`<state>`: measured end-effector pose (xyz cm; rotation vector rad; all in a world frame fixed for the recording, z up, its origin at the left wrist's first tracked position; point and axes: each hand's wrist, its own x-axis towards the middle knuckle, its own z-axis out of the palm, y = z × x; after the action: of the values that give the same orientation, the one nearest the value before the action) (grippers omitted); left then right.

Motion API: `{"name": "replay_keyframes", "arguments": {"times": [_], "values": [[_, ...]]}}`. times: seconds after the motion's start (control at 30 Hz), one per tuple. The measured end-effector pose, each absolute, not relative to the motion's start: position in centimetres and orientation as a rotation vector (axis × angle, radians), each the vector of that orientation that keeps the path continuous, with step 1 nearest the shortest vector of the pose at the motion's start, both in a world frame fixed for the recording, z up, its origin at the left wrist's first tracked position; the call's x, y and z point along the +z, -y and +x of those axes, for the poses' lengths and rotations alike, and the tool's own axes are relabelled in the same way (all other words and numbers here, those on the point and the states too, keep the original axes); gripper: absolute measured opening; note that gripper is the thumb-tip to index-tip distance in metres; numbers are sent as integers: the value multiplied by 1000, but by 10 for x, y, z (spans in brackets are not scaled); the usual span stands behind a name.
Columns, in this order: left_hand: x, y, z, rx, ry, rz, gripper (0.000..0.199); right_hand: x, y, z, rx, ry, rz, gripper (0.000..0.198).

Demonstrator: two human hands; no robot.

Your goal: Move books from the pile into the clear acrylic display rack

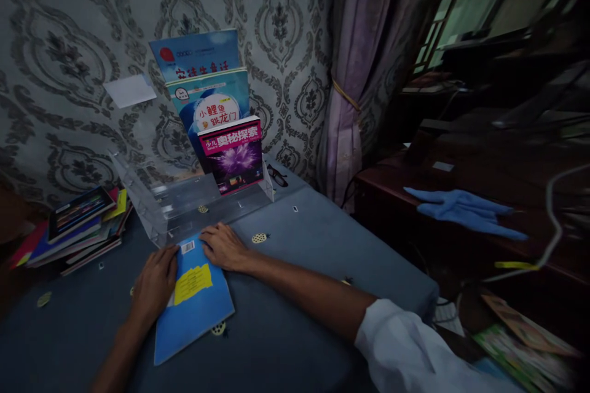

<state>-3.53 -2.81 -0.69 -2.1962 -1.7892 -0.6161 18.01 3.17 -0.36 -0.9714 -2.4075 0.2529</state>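
A blue book (203, 313) with a yellow panel and a barcode lies at a slant on the blue tablecloth. My left hand (155, 276) grips its left edge with bent fingers, the thumb hidden or hard to make out. At the upper right corner my right hand (224, 246) curls its fingers over the same book. Just beyond it stands a clear acrylic book rack (193, 196). In the rack's right part, a purple-and-black book (237, 159) stands in front, a teal book (216, 95) behind it, and a taller blue book (198, 51) at the back.
A stack of books (85, 224) lies to the rack's left. Dark glasses (277, 176) rest behind its right end. A purple curtain (345, 104) hangs by the patterned wall. On the reddish-brown desk at right are a blue glove (461, 208) and a pale cable (550, 221).
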Motion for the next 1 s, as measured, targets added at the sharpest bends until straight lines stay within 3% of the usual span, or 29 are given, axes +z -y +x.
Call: {"name": "replay_keyframes", "arguments": {"times": [1.0], "values": [[-4,30,-33,-621,1816,-2202,46,-8,-32,180,256,2396,-982,22]]}}
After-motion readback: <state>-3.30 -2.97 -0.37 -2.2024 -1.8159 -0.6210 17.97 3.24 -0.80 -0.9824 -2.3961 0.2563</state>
